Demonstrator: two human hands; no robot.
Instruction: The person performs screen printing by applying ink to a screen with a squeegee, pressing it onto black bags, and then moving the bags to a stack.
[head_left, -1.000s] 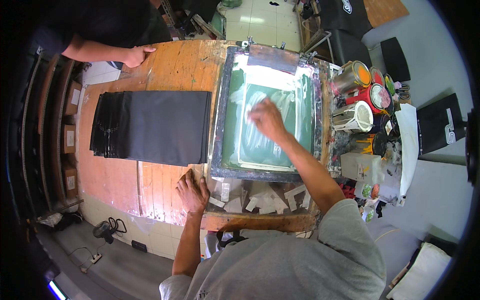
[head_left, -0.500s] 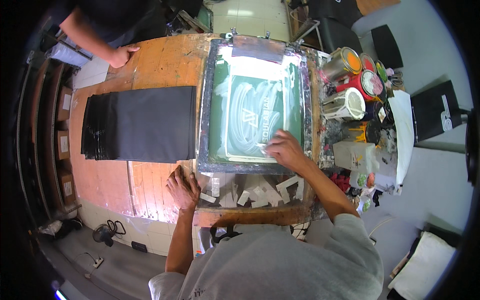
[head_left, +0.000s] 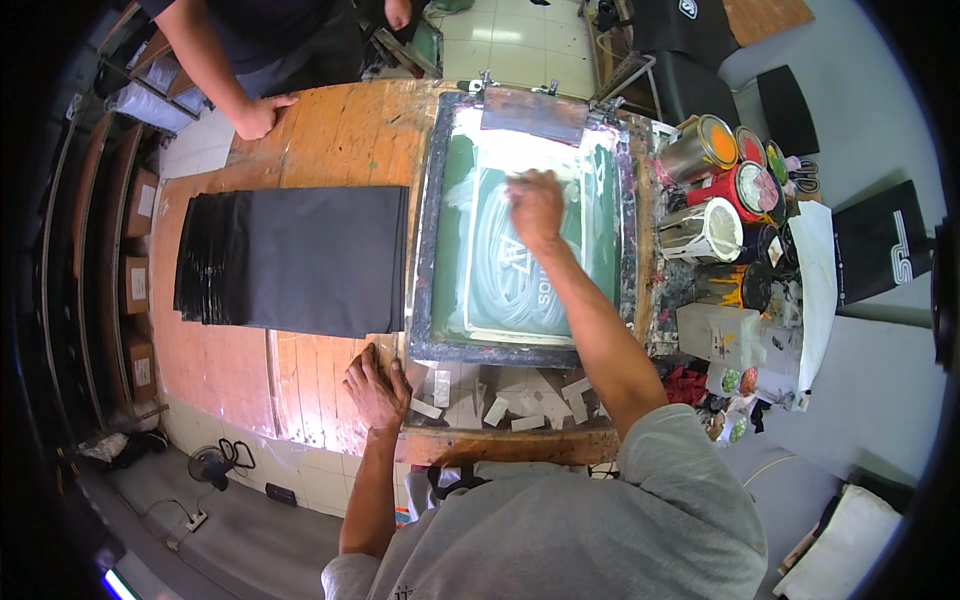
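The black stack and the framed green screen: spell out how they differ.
The black stack is plain and dark, while the green screen is smeared with white inside a dark frame. The stack's longer side runs left to right; the screen's runs near to far. The right hand is over the screen, and the left hand is near the stack. Both are roughly rectangular.

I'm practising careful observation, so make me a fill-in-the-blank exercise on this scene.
The person's hand over the flat green rectangular screen is the ____ one.
The stack of black rectangular sheets lies to the ____ of that screen.
The uppermost silver cylindrical metal can shows ____ inside its rim.
Their other hand rests on a brown tabletop made of ____.

right; left; orange; wood
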